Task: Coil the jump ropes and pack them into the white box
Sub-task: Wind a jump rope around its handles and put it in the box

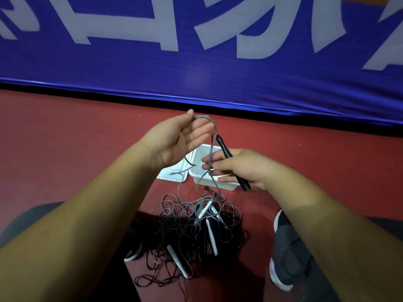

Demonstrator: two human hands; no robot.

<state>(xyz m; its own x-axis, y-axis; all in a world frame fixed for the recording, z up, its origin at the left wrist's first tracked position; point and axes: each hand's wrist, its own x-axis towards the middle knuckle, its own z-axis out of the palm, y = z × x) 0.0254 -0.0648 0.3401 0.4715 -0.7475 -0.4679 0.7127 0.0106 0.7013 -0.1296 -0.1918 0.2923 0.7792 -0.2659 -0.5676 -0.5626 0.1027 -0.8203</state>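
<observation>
Hanging off left hand [178, 138] fingertips [205, 127] — rope [215, 136]; right hand [239, 168] grips handle [223, 148].

box [212, 182]: glossy white plastic | floor [65, 138]: matt red | banner [196, 73]: blue cloth

A single wide-angle view, worn on the head, looks forward and steeply down from close above the left hand [181, 138] and right hand [237, 168] (forearms fill both lower corners), across the dark red floor [65, 138] to a blue printed fabric banner [196, 79].
</observation>
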